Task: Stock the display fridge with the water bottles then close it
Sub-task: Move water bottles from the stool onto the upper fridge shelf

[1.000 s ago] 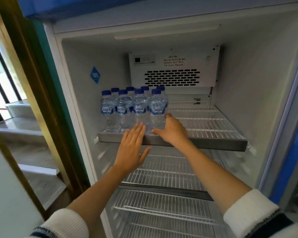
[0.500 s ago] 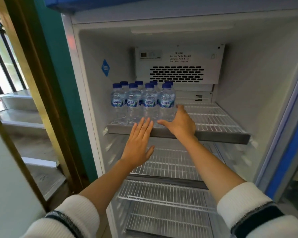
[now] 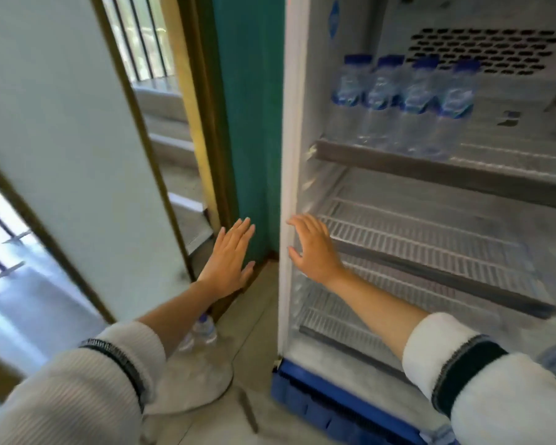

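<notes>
I am seeing both hands, left hand (image 3: 230, 258) and right hand (image 3: 315, 248), hanging flat-fingered, holding nothing. Clear plastic water bottles with blue caps (image 3: 203, 332) are standing on the floor: light, smooth, squeezable; I'd be gripping mid-body.

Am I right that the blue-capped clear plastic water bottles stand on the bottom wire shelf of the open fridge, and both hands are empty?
Not quite. The head view shows the blue-capped clear plastic water bottles on the top wire shelf of the open fridge. The left hand and right hand are indeed empty.

Teal wall (image 3: 247, 123), barred window (image 3: 142, 33), tiled floor (image 3: 254, 316)
</notes>
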Demonstrator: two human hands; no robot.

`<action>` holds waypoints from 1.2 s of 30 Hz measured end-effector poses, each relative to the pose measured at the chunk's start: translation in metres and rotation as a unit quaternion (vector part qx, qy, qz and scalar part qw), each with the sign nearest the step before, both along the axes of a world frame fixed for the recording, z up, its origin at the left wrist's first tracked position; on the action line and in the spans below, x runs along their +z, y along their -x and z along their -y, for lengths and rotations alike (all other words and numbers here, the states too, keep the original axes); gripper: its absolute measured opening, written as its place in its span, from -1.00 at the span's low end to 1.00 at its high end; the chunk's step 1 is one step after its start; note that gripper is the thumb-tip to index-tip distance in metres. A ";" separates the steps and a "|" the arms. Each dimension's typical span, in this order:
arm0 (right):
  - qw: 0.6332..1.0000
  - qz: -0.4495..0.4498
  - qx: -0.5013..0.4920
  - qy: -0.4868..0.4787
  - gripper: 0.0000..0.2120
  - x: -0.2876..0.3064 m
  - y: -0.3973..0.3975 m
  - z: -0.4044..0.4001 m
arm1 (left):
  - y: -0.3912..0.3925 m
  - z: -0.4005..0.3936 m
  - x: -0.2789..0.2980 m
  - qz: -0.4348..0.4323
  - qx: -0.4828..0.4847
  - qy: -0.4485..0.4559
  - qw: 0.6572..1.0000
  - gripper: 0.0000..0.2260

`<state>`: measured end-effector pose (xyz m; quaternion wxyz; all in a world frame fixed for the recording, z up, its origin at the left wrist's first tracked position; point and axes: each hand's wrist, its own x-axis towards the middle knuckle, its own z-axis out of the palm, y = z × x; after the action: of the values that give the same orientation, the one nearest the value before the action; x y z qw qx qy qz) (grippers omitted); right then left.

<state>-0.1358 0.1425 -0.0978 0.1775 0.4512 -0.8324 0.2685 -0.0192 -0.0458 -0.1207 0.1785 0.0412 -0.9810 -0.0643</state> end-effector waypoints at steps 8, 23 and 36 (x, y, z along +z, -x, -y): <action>0.971 0.201 0.044 -0.121 -0.50 -0.081 -0.065 0.086 | -0.135 0.070 -0.075 0.091 0.137 -0.084 0.983 -0.35; 0.849 0.433 0.018 -0.302 -0.43 -0.212 -0.075 0.192 | -0.178 0.104 -0.191 0.207 0.351 -0.281 0.869 -0.42; 0.806 0.448 0.042 -0.384 -0.33 -0.332 -0.026 0.272 | -0.075 0.162 -0.299 0.144 0.480 -0.463 0.731 -0.40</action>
<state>-0.1094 -0.1296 -0.4302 -0.4141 0.3465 -0.8350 0.1062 0.0557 -0.2077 -0.4194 0.0010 0.5925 -0.6937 -0.4095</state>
